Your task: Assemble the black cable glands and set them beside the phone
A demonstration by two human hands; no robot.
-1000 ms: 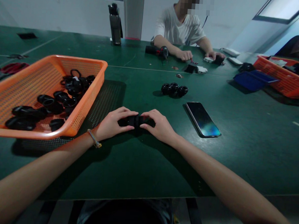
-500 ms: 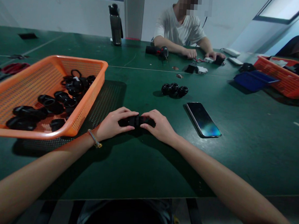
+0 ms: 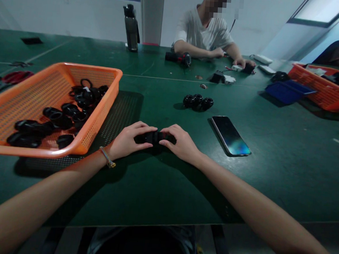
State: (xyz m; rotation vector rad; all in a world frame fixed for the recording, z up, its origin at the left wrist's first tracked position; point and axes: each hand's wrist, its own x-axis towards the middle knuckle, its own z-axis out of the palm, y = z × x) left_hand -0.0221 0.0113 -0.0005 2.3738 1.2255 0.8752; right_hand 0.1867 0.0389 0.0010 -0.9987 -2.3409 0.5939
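Between my two hands, low over the green table (image 3: 153,195), is a dark cylindrical black plastic part (image 3: 151,137). My left hand (image 3: 130,139) is closed on its left end, thumb in front and fingers behind. At the other end my right hand (image 3: 180,142) grips it in the same way. Fingers cover much of the part, so its exact kind does not show. Several similar glossy black parts lie in the orange basket (image 3: 100,114) on the left. A small cluster of round black parts (image 3: 198,102) sits beyond my hands.
A smartphone (image 3: 231,136) lies right of my hands. Farther back are a power drill (image 3: 178,58), a dark bottle (image 3: 131,29), a blue tray (image 3: 288,91) and a second orange basket (image 3: 311,84). Across the table a person (image 3: 205,36) handles small parts.
My hands and the black part hold the same position. Across the table, the person's hand on the left side of the view has lifted slightly from the tabletop.
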